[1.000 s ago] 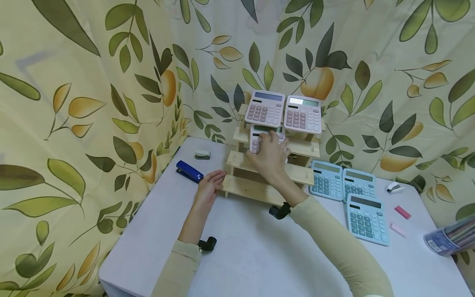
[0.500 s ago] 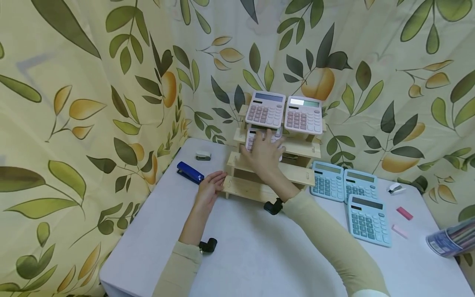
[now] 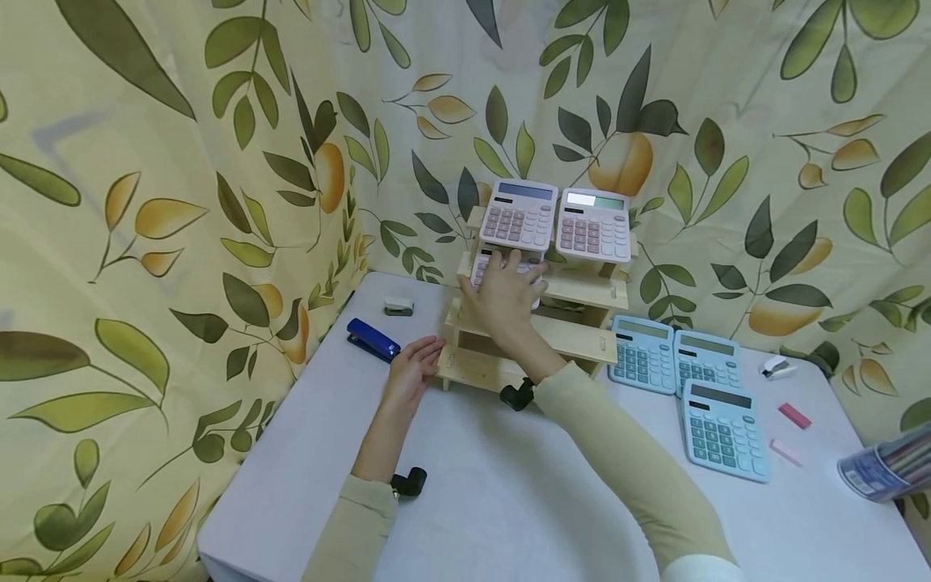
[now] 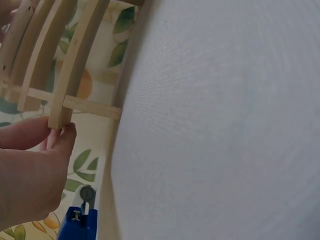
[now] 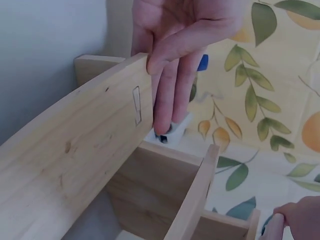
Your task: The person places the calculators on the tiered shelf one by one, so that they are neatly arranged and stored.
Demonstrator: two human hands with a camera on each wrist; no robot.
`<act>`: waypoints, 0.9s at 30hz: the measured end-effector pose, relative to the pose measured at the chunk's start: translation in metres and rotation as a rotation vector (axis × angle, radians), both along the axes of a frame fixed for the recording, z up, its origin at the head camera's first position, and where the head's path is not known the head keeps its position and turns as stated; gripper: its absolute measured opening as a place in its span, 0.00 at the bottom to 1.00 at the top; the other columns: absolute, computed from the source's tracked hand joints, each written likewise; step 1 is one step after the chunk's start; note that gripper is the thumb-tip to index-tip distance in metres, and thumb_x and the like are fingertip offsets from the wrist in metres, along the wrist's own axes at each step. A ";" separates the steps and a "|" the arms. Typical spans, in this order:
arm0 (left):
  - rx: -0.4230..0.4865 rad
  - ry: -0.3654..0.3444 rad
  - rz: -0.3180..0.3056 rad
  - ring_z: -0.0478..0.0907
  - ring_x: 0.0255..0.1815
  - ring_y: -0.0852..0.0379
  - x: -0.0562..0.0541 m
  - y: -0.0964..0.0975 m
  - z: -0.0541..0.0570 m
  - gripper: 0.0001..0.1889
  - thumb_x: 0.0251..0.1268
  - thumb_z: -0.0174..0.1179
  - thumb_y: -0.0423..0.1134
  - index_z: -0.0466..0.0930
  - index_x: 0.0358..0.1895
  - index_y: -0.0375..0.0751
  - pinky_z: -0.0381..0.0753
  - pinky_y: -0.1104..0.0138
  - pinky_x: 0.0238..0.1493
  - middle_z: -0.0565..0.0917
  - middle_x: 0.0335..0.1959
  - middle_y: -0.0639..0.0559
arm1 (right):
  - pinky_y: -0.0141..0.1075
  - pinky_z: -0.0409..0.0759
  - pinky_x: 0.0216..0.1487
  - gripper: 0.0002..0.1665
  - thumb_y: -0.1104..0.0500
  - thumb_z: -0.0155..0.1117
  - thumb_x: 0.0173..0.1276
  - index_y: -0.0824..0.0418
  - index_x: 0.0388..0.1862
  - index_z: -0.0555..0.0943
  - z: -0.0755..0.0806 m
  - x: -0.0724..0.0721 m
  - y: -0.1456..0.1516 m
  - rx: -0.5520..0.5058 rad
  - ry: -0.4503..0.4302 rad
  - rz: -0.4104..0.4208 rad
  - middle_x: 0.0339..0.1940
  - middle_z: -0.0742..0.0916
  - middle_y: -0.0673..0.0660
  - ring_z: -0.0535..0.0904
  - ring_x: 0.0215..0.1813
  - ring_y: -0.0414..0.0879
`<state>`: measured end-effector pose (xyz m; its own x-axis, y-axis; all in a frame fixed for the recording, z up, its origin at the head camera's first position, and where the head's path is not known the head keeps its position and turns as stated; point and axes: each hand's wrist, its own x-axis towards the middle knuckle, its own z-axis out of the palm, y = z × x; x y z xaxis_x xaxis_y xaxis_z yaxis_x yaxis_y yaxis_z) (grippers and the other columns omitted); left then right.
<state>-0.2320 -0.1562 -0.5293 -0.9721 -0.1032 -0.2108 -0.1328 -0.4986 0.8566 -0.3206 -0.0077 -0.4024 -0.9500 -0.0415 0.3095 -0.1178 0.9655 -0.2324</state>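
Observation:
A tiered wooden stand [image 3: 575, 338] is at the back of the table. My right hand [image 3: 503, 295] grips a pink calculator [image 3: 478, 265] from above on the stand's second-highest shelf, at its left end. Thumb and fingers spread across it and hide most of its keys. Two more pink calculators, one on the left [image 3: 518, 214] and one on the right [image 3: 592, 226], lie side by side on the top shelf. My left hand [image 3: 407, 373] pinches the left end of the lowest shelf [image 4: 75, 60] between thumb and fingers. Only part of my right hand [image 5: 305, 215] shows in the right wrist view.
A blue stapler [image 3: 372, 339] and a small white-and-dark item [image 3: 398, 306] lie left of the stand. To the right are several blue calculators [image 3: 726, 432], a small white item [image 3: 777, 368], two pink strips [image 3: 794, 416] and a clear tub of pencils [image 3: 873, 471].
My right hand has slid the pink calculator leftward along its shelf, to the left end. The left hand has stayed at the lowest shelf's end.

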 end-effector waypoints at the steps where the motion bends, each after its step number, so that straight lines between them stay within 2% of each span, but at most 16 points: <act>1: -0.001 0.002 -0.001 0.69 0.76 0.41 0.000 0.000 0.000 0.33 0.62 0.46 0.11 0.67 0.73 0.26 0.72 0.59 0.75 0.74 0.71 0.31 | 0.75 0.64 0.65 0.54 0.23 0.57 0.69 0.64 0.75 0.69 0.000 -0.001 -0.001 0.006 0.000 -0.004 0.73 0.69 0.75 0.54 0.71 0.92; 6: 0.002 0.009 -0.002 0.69 0.76 0.41 0.000 0.000 0.000 0.33 0.62 0.46 0.11 0.67 0.73 0.26 0.71 0.59 0.75 0.74 0.72 0.31 | 0.75 0.63 0.65 0.55 0.23 0.55 0.69 0.65 0.76 0.67 0.001 -0.002 -0.005 0.016 -0.011 -0.019 0.73 0.68 0.76 0.53 0.71 0.91; 12: 0.002 0.003 -0.003 0.69 0.76 0.42 0.000 -0.001 0.000 0.33 0.63 0.46 0.11 0.66 0.74 0.26 0.70 0.59 0.76 0.73 0.72 0.31 | 0.76 0.60 0.68 0.55 0.24 0.57 0.69 0.65 0.77 0.67 -0.001 0.002 -0.003 -0.018 0.006 0.017 0.74 0.67 0.76 0.49 0.73 0.91; 20: 0.004 -0.013 0.009 0.70 0.75 0.43 0.000 0.002 0.002 0.33 0.62 0.47 0.11 0.68 0.73 0.27 0.72 0.60 0.74 0.75 0.71 0.33 | 0.77 0.54 0.73 0.57 0.26 0.58 0.68 0.66 0.79 0.63 -0.008 0.016 0.014 -0.048 0.026 0.112 0.80 0.60 0.75 0.42 0.77 0.87; 27: 0.022 0.010 0.010 0.68 0.76 0.39 0.000 0.001 0.001 0.33 0.61 0.46 0.10 0.66 0.73 0.24 0.71 0.57 0.75 0.73 0.72 0.29 | 0.77 0.56 0.73 0.55 0.32 0.69 0.66 0.63 0.79 0.64 -0.010 0.034 0.029 -0.072 0.011 0.166 0.82 0.58 0.73 0.45 0.79 0.85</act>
<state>-0.2325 -0.1550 -0.5284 -0.9731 -0.1088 -0.2030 -0.1186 -0.5185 0.8468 -0.2866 0.0218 -0.4122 -0.9284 -0.1745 0.3281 -0.2770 0.9135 -0.2981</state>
